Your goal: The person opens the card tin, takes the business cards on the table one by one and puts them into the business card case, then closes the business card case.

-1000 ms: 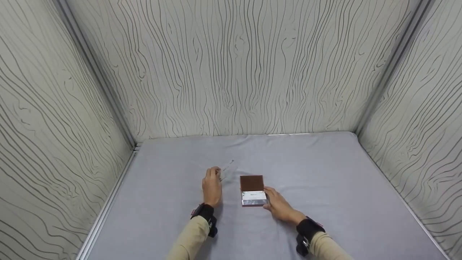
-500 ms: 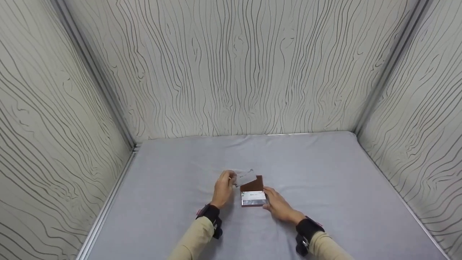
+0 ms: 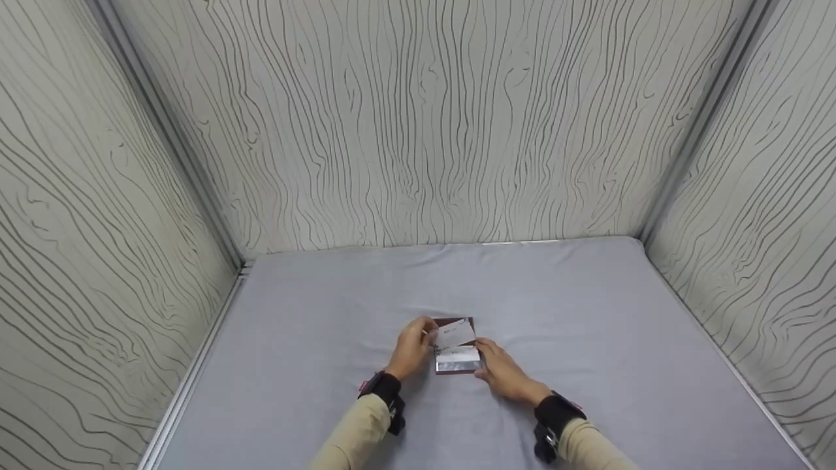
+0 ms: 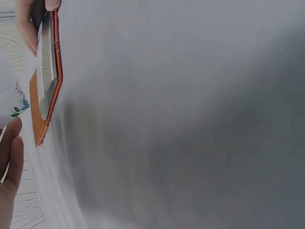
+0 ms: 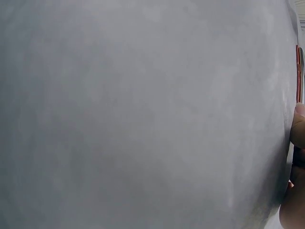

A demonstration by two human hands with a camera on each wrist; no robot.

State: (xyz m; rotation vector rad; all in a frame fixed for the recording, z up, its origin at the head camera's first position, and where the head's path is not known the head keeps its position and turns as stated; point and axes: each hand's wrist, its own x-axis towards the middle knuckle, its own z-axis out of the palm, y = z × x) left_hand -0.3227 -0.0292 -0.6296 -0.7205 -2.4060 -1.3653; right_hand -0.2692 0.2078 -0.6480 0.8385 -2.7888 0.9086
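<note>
My left hand (image 3: 411,347) pinches a white printed card (image 3: 455,334) by its left end. The card is held at a slant over the upper flap of an open brown card case (image 3: 442,321). Green leaf print shows on this card (image 4: 18,109) in the left wrist view, apart from the flap. Another white card (image 3: 457,355) sits in the lower half of the case, above a shiny strip. My right hand (image 3: 504,372) grips the lower half by its right edge. In the right wrist view, only the thumb (image 5: 298,126) and a sliver of the case (image 5: 299,71) appear.
The case lies on a table covered with grey cloth (image 3: 555,300), lightly wrinkled. Pale panels with dark wood-grain lines (image 3: 424,130) stand behind and on both sides. Metal rails (image 3: 189,378) run along the table's left side.
My left hand has moved right with the card, from left of the case to over its upper flap. My right hand and the case have stayed in place.
</note>
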